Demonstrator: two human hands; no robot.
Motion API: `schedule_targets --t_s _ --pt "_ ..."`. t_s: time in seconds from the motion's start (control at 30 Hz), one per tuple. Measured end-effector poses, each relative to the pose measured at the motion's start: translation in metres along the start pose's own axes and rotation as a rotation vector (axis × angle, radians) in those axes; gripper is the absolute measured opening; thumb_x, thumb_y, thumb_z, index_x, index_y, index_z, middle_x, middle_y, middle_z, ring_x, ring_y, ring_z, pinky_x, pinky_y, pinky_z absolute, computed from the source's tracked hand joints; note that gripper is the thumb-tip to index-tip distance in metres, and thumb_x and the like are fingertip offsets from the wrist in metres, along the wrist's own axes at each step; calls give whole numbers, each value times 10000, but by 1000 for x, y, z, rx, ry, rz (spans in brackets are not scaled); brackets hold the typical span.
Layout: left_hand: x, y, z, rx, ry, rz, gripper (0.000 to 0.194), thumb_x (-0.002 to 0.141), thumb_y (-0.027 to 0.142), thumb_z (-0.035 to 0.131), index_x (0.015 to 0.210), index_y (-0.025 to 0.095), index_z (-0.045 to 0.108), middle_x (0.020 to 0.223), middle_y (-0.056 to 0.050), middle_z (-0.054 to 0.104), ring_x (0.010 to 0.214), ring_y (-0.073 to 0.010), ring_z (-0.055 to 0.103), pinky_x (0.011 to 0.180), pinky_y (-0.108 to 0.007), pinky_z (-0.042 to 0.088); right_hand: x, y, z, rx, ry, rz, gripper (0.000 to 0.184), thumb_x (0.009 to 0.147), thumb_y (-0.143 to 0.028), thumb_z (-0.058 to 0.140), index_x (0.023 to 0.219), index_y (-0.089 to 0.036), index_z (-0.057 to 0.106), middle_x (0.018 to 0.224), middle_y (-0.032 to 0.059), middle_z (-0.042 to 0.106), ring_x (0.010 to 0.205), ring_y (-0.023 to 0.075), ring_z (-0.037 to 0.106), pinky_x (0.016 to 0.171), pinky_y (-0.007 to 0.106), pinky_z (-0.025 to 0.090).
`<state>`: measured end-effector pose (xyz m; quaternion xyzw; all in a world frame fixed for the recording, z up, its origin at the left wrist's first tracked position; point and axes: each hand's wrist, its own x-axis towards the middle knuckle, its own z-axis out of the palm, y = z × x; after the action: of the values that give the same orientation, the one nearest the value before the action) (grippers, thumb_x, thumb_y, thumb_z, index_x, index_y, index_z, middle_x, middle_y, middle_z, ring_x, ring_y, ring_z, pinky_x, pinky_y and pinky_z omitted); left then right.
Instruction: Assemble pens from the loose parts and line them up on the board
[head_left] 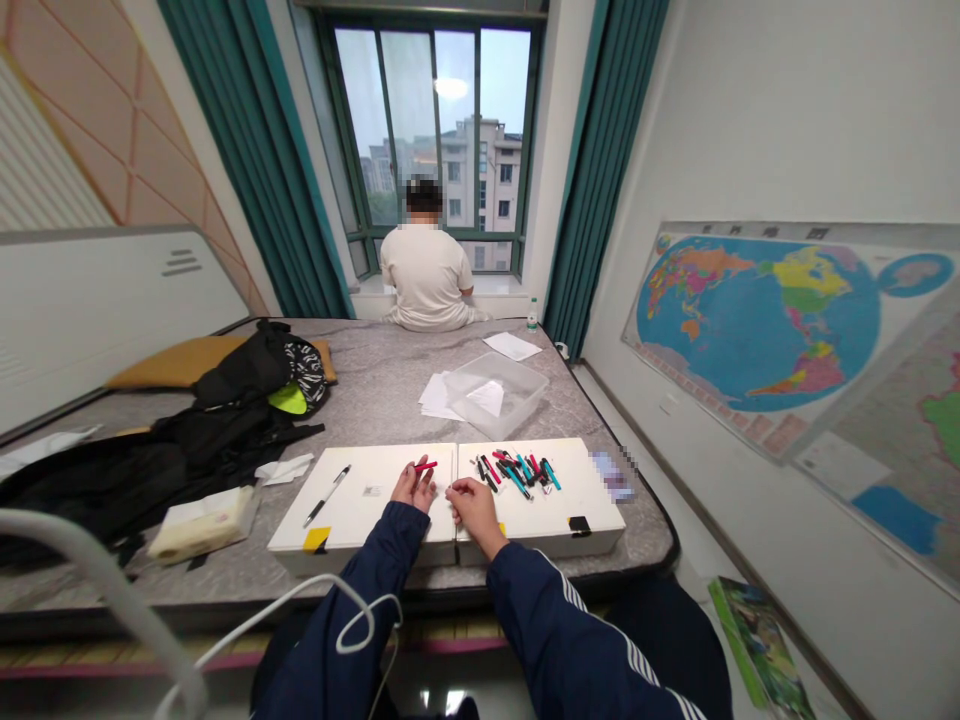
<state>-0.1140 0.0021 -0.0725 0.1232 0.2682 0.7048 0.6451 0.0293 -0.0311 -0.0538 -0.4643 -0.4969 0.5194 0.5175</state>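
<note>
My left hand (412, 488) is turned palm up over the left white box (352, 520), its fingers closed on a short red pen part (425, 466). Close beside it, my right hand (475, 510) pinches thumb and forefinger together above the seam between the boxes. Whatever is between those fingertips is too small to name. On the right white box (551, 510) lies a loose heap of pen parts (517, 472) in red, black and teal. One clear-barrelled pen with black ends (327, 496) rests on the left box, to the left of my hands.
Behind the boxes stand a clear plastic bin (517, 385) and some papers (439, 397). Black bags (232, 420) and a tissue pack (202, 522) lie left. A white cable (281, 600) crosses my left forearm. A person (426, 270) sits at the window, back turned, near a bottle (532, 315).
</note>
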Motion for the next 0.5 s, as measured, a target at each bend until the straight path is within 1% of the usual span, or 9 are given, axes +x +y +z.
schedule_targets --t_s 0.1,0.2,0.27,0.33,0.4,0.5 --pt "1 1 0 -26 14 3 114 800 173 632 883 234 582 1075 -13 658 754 -136 638 585 -241 498 0 1 0 -40 -18 -6 274 702 -394 632 794 -137 612 502 -36 533 365 88 486 335 183 403" --pt "3 2 -4 -58 26 3 130 819 126 585 880 240 584 1025 -5 668 726 -126 631 601 -253 496 -1 1 1 -66 -31 -10 277 709 -394 627 799 -132 627 492 -29 537 373 95 497 344 186 407" --pt "5 2 -6 -85 47 -19 150 812 106 562 881 237 588 908 -10 674 715 -141 631 619 -283 500 -2 0 1 -78 -33 -9 278 709 -392 626 802 -131 634 492 -26 538 377 98 502 345 186 405" --pt "7 2 -8 -113 54 -47 158 781 88 550 853 223 590 750 -10 643 672 -154 622 624 -308 499 -2 0 0 -89 -30 -11 277 713 -392 622 806 -132 638 498 -24 543 378 98 502 345 187 403" --pt "8 2 -9 -131 25 -65 148 736 81 547 795 212 584 635 -4 583 609 -153 597 598 -302 487 -3 0 0 -107 -25 -17 277 717 -394 617 806 -133 641 504 -21 549 379 98 503 349 188 402" --pt "7 2 -8 -116 -44 -84 127 682 93 550 729 209 568 556 10 515 515 -135 533 524 -265 445 -3 0 1 -127 -12 -18 277 716 -399 619 798 -135 643 511 -20 551 383 97 503 353 190 406"
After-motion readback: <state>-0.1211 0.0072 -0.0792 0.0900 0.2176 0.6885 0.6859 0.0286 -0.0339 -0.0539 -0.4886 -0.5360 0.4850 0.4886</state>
